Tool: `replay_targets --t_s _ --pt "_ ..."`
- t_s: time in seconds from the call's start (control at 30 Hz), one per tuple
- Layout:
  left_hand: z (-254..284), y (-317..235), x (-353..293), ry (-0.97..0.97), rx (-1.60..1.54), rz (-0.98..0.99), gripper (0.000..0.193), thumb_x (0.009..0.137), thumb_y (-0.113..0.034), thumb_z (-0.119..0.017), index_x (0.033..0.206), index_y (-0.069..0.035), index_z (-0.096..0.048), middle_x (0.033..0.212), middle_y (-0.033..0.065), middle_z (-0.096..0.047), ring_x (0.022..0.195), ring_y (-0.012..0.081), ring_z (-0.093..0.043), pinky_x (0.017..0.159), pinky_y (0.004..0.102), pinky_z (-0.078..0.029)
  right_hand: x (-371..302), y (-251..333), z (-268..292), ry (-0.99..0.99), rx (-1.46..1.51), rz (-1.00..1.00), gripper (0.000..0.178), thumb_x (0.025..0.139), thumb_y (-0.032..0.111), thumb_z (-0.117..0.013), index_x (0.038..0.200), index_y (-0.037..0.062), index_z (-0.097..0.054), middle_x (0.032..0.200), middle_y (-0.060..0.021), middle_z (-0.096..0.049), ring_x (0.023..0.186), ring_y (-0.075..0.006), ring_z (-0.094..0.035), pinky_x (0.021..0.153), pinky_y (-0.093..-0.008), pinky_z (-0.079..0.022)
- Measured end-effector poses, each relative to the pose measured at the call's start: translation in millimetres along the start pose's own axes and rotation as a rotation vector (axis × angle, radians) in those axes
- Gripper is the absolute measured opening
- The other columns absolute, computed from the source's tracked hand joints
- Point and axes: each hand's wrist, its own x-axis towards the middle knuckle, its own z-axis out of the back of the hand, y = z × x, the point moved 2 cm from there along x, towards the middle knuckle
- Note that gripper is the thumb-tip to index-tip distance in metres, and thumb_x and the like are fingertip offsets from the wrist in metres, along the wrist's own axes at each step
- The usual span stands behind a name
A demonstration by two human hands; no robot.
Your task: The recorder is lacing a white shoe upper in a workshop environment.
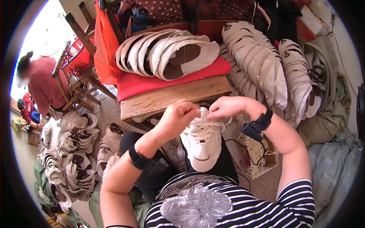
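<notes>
A white sneaker [201,150] rests on my lap between my thighs, toe pointing toward me. A pale shoelace [207,128] crosses its tongue in several rows, and one loose loop sticks out to the right. At the ankle end, my left hand [178,118] is closed in a pinch just left of the tongue. Facing it, my right hand [228,107] pinches close to the tongue's right side. Both hands appear to grip the shoelace, though the fingers partly cover it. Each wrist wears a black strapped device.
Ahead stands a wooden bench [175,97] with a red cloth and nested shoe uppers [167,55]. More stacked uppers [254,62] lean at the right. A box of laces [262,155] sits by my right leg. Shoe piles [72,159] cover the left floor; two people sit beyond.
</notes>
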Motion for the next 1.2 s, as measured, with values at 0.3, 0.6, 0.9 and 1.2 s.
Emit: replay_targets --t_s 0.3,0.6,0.9,1.2 --pt "-14.0 145.9 -76.8 -0.315 -0.104 0.465 0.021 0.092 -0.019 -0.06 0.097 0.0 -0.067 0.079 0.0075 -0.068 0.07 0.018 -0.063 0.067 0.031 -0.051 17.3 14.0 -4.2 -0.189 0.047 -0.149 0.019 0.075 0.02 -0.069 0.079 0.0015 -0.072 0.075 -0.0028 -0.066 0.069 -0.0106 -0.056 0.065 -0.0273 -0.045" --pt "-73.5 221.9 -73.1 0.525 0.404 0.621 0.048 0.088 -0.043 -0.059 0.109 -0.001 -0.069 0.099 0.0215 -0.07 0.09 0.0343 -0.069 0.079 0.0432 -0.052 8.5 51.9 -27.2 -0.71 0.041 0.258 0.02 0.091 0.02 -0.065 0.087 0.0008 -0.069 0.085 -0.0018 -0.059 0.075 -0.0081 -0.055 0.065 -0.0257 -0.044" --pt "-106.7 289.6 -52.4 0.117 0.365 0.777 0.097 0.073 -0.039 -0.077 0.147 -0.002 -0.026 0.138 0.027 -0.049 0.124 0.0409 -0.052 0.099 0.0391 -0.047 -10.3 29.8 -39.2 -0.672 0.225 0.218 0.015 0.094 0.016 -0.063 0.092 0.0015 -0.066 0.086 0.0006 -0.064 0.078 -0.0057 -0.057 0.07 -0.0234 -0.047" --pt "-59.8 243.3 -54.7 0.183 0.165 0.689 0.031 0.077 -0.025 -0.062 0.096 -0.002 -0.071 0.096 0.0212 -0.07 0.093 0.0356 -0.068 0.08 0.0422 -0.054 -7.9 29.7 -43.8 -0.687 0.291 0.269 0.016 0.089 0.015 -0.066 0.091 -0.0007 -0.067 0.084 -0.0035 -0.061 0.075 -0.0087 -0.056 0.069 -0.0257 -0.047"
